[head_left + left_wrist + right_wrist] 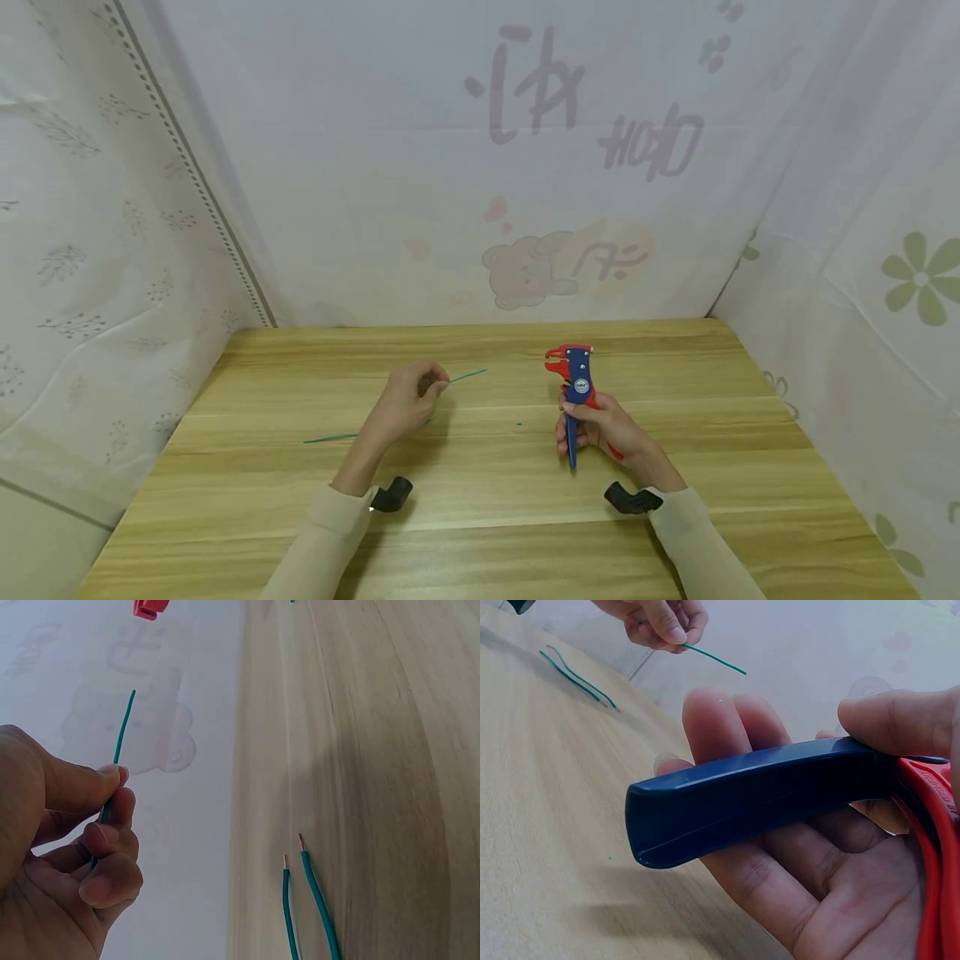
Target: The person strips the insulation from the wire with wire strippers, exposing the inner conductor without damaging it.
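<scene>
My left hand (408,398) pinches a thin green wire (468,376) between thumb and fingertips, above the table. The wire's free end points right, with no bare copper visible on it in the left wrist view. My right hand (603,425) holds a red and blue wire stripper (579,387), its red jaws up and facing left. In the right wrist view the blue handle (757,799) lies across the fingers, thumb on top. Two more green wires (319,904) lie on the table by the left forearm, their near ends showing bare copper.
A tiny green scrap of insulation (518,424) lies on the wooden table (495,492) between the hands. Patterned cloth (375,208) hangs behind the table and at both sides. Black wrist mounts (393,495) sit at both cuffs.
</scene>
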A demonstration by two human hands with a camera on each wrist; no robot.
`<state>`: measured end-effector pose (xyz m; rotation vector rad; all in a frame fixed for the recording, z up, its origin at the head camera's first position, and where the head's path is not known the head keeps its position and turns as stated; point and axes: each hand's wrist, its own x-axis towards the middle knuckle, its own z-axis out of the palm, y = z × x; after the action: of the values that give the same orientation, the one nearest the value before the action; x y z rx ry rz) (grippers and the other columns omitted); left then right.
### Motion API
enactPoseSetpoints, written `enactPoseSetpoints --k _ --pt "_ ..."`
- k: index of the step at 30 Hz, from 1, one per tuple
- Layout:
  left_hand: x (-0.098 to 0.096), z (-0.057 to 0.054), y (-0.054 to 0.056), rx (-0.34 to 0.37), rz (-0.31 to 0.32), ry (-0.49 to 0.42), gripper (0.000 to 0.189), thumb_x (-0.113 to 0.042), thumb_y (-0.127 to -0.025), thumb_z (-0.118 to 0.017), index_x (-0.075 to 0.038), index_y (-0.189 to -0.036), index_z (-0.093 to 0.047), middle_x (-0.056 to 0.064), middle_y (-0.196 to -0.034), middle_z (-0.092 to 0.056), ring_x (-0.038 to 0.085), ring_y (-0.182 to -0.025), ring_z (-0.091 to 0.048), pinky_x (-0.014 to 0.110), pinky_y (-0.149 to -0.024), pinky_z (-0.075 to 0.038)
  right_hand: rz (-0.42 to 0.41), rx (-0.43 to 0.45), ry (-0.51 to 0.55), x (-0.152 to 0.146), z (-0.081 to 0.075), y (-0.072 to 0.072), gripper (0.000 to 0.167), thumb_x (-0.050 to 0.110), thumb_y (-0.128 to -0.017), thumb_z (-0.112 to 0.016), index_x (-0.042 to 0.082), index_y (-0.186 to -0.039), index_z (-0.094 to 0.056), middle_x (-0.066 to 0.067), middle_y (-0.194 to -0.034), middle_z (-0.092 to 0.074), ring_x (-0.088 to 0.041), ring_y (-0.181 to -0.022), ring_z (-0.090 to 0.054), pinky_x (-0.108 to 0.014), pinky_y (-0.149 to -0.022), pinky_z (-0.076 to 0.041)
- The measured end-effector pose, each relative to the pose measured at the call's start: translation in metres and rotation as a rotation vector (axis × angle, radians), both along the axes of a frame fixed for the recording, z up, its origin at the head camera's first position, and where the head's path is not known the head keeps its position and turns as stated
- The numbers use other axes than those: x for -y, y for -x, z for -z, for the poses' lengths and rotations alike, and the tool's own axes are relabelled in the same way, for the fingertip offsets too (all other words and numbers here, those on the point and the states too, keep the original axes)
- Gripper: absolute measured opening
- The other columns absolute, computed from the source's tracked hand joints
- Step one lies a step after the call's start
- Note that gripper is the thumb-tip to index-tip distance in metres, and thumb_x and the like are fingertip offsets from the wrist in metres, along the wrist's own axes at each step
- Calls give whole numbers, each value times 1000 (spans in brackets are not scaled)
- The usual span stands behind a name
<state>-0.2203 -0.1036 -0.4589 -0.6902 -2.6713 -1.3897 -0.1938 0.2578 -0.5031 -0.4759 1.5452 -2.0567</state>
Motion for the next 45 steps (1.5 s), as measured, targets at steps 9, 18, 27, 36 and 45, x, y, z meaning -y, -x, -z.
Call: enactPoseSetpoints --k 9,18,27,36,45 --pt "-5 -2 -1 -11 21 5 5 -2 -102 -64 2 -102 -68 16 -90 -66 14 -68 -54 25 -60 -48 -23 -6 36 2 1 0 23 13 -112 -45 -7 -124 -44 -13 -94 -74 -27 -83 -76 -44 -79 -63" --pt "-12 -5 0 -38 35 -10 4 -3 -102 -65 -1 -100 -69 16 -89 -67 13 -67 -54 25 -60 -48 -21 -9 16 7 2 0 22 12 -112 -45 -8 -123 -42 -12 -93 -74 -26 -81 -76 -44 -78 -63" --pt "-20 -5 3 -15 47 -27 8 -4 -102 -65 2 -104 -70 18 -94 -70 15 -72 -58 26 -64 -51 -34 7 13 11 5 -1 24 12 -112 -44 -7 -126 -42 -12 -95 -74 -26 -82 -76 -43 -79 -62" --pt "-21 -2 4 -38 96 -35 6 -3 -101 -66 3 -101 -69 18 -92 -69 15 -71 -58 25 -65 -52 -65 4 30 16 12 -5 24 12 -112 -45 -8 -126 -43 -12 -95 -74 -26 -84 -76 -45 -80 -62" --pt "-22 -3 2 -35 130 -52 6 -1 -99 -69 -5 -94 -70 12 -81 -66 11 -63 -53 23 -57 -47 -66 16 23 24 10 -7 26 13 -111 -48 -8 -126 -42 -11 -93 -74 -26 -83 -77 -47 -79 -62"
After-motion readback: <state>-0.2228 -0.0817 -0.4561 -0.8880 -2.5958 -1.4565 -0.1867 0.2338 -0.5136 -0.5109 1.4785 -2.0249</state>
